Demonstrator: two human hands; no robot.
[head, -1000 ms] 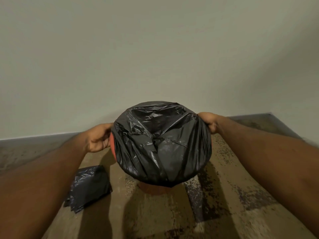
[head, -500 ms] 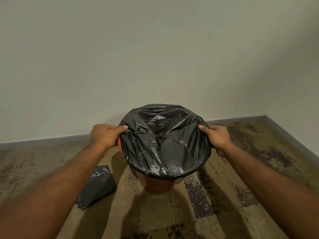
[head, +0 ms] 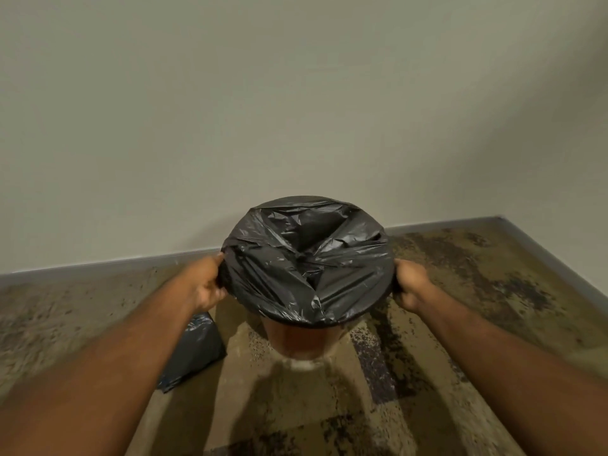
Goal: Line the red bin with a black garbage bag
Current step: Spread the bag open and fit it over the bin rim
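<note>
The red bin stands upright on the floor near the wall; only its lower front wall shows. A black garbage bag is stretched over its whole mouth and folded over the rim, its crinkled plastic sagging into the middle. My left hand grips the bag's edge at the rim's left side. On the opposite side my right hand holds the bag's edge at the rim. The fingertips of both hands are hidden behind the plastic.
A folded pack of black bags lies on the floor to the left of the bin, partly behind my left forearm. A pale wall with a grey baseboard runs close behind the bin and turns a corner at the right. The floor is mottled brown.
Both hands have slid down from the top of the bag to the sides of the rim, pulling the plastic lower. The view has pulled back a little.
</note>
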